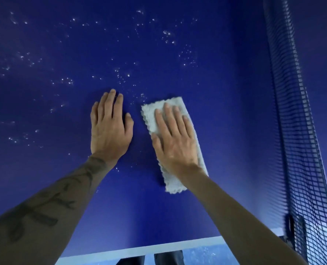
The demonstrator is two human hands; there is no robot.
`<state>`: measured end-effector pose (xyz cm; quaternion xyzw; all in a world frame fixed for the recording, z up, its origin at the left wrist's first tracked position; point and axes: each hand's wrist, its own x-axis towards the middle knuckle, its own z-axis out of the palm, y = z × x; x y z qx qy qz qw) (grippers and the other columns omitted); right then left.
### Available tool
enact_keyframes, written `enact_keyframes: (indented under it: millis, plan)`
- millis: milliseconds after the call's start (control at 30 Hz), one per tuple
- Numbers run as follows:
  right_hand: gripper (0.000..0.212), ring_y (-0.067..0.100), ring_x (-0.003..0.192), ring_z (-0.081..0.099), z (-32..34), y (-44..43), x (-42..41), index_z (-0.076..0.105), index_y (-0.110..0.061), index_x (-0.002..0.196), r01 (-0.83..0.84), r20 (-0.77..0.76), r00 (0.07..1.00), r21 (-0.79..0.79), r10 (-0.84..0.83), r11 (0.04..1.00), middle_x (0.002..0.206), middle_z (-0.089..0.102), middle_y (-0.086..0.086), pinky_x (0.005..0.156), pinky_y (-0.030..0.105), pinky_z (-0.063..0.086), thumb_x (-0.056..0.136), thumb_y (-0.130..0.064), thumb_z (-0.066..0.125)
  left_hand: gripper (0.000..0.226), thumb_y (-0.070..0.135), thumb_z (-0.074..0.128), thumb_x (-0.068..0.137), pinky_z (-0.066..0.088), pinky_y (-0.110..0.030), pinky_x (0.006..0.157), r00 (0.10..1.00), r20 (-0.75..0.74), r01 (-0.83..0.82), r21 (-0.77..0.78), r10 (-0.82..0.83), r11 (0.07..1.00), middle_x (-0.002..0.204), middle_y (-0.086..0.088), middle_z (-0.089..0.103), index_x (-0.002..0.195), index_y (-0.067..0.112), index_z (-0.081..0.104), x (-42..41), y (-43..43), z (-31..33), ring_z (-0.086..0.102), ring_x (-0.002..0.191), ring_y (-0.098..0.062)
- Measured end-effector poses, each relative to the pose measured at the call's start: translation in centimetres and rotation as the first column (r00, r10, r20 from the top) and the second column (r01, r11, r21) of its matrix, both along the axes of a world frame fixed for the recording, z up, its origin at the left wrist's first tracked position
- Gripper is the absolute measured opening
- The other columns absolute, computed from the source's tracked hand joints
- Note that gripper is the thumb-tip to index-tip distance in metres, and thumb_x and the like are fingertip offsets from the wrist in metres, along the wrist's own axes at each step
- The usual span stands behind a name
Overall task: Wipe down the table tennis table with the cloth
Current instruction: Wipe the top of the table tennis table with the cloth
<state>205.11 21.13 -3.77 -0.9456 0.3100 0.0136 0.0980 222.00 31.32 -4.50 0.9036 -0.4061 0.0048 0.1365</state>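
On my feed I see little of the room: a dark blue net (287,92) runs along the right, and left of its lower end lies a pale bluish, mottled floor (206,255), softly lit.

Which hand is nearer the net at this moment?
Right. The right hand, flat on the cloth, lies closer to the net; the left hand rests on the table farther away.

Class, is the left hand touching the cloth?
Apart. The head view shows bare blue table between the left hand and the cloth.
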Motion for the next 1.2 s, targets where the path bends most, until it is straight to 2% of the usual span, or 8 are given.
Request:
enact_keyframes:
  millis: [133, 267, 467, 700, 833, 900, 967, 1200]
  plan:
    - [0.064, 0.028, 0.166, 0.004, 0.4, -5.2, -2.3, 0.015, -0.019, 0.171, 0.164, -0.057, 0.985, -0.023, -0.165, 0.986, 0.179, 0.009, 0.008, 0.134, 0.048, 0.009, 0.113, -0.043, 0.026, 0.054, 0.027, 0.036, 0.107, 0.018, -0.049, 0.13, 0.999, -0.047, -0.022, 0.0, 0.022, 1.0, 0.166, -0.013, 0.035, 0.155, 0.005, 0.041, 0.0, 0.0, 0.0, 0.029, 0.156, -0.032]
    - [0.064, 0.031, 0.165, 0.003, 0.5, -8.3, 3.2, 0.012, -0.016, 0.171, 0.323, -0.01, 0.946, -0.012, -0.323, 0.946, 0.179, 0.006, 0.012, 0.134, 0.05, 0.007, 0.114, -0.044, 0.022, 0.055, 0.027, 0.035, 0.105, 0.014, -0.046, 0.131, 0.997, -0.074, -0.026, 0.005, 0.026, 1.0, 0.168, -0.011, 0.033, 0.156, 0.006, 0.039, 0.0, -0.3, 0.1, 0.027, 0.157, -0.031]
    - [0.062, 0.029, 0.166, 0.007, 0.0, -3.2, 2.0, 0.02, -0.018, 0.17, 0.004, 0.006, 1.0, -0.012, -0.004, 1.0, 0.178, 0.013, 0.008, 0.134, 0.049, 0.012, 0.114, -0.042, 0.025, 0.054, 0.027, 0.036, 0.105, 0.015, -0.047, 0.131, 0.996, -0.078, -0.04, 0.0, 0.04, 0.999, 0.167, -0.011, 0.035, 0.156, 0.006, 0.042, 0.1, -0.3, 0.1, 0.028, 0.156, -0.03]
    - [0.065, 0.03, 0.166, 0.001, 0.7, -12.7, 4.2, 0.01, -0.016, 0.171, 0.363, -0.037, 0.931, -0.026, -0.364, 0.931, 0.179, 0.004, 0.011, 0.133, 0.05, 0.006, 0.114, -0.045, 0.022, 0.056, 0.024, 0.039, 0.104, 0.014, -0.047, 0.131, 0.996, -0.076, -0.056, 0.006, 0.056, 0.998, 0.167, -0.012, 0.036, 0.156, 0.004, 0.043, 0.0, -0.5, 0.0, 0.029, 0.157, -0.03]
    - [0.066, 0.031, 0.166, 0.001, 0.5, -7.8, 7.7, 0.011, -0.017, 0.171, 0.168, -0.011, 0.986, 0.014, -0.167, 0.986, 0.179, 0.005, 0.011, 0.134, 0.05, 0.006, 0.112, -0.044, 0.018, 0.057, 0.024, 0.039, 0.103, 0.017, -0.049, 0.13, 0.996, -0.074, -0.049, 0.021, 0.05, 0.999, 0.167, -0.013, 0.037, 0.156, 0.003, 0.044, 0.1, -0.4, 0.1, 0.029, 0.157, -0.032]
    - [0.064, 0.03, 0.166, 0.004, 0.4, -4.6, 6.0, 0.015, -0.017, 0.171, -0.008, -0.011, 1.0, 0.008, 0.008, 1.0, 0.179, 0.009, 0.01, 0.134, 0.05, 0.009, 0.113, -0.043, 0.022, 0.057, 0.025, 0.038, 0.104, 0.017, -0.05, 0.13, 0.997, -0.068, -0.035, 0.025, 0.036, 0.999, 0.167, -0.014, 0.036, 0.156, 0.003, 0.042, 0.1, -0.4, 0.2, 0.029, 0.157, -0.032]
    - [0.063, 0.028, 0.166, 0.006, 0.3, -4.8, 3.4, 0.019, -0.018, 0.171, -0.042, -0.015, 0.999, 0.007, 0.042, 0.999, 0.178, 0.012, 0.008, 0.134, 0.049, 0.01, 0.113, -0.043, 0.027, 0.057, 0.024, 0.039, 0.104, 0.018, -0.051, 0.13, 0.998, -0.061, -0.033, 0.02, 0.035, 0.999, 0.167, -0.014, 0.036, 0.156, 0.003, 0.042, 0.2, -0.4, 0.2, 0.03, 0.156, -0.033]
    - [0.065, 0.032, 0.165, 0.002, 0.8, -14.8, 7.8, 0.01, -0.016, 0.171, 0.333, -0.031, 0.942, -0.013, -0.334, 0.943, 0.179, 0.004, 0.013, 0.134, 0.05, 0.006, 0.114, -0.045, 0.022, 0.054, 0.023, 0.042, 0.103, 0.023, -0.053, 0.128, 0.999, -0.025, -0.037, -0.008, 0.037, 0.999, 0.163, -0.017, 0.041, 0.153, 0.001, 0.047, 0.2, -0.6, -0.2, 0.035, 0.153, -0.035]
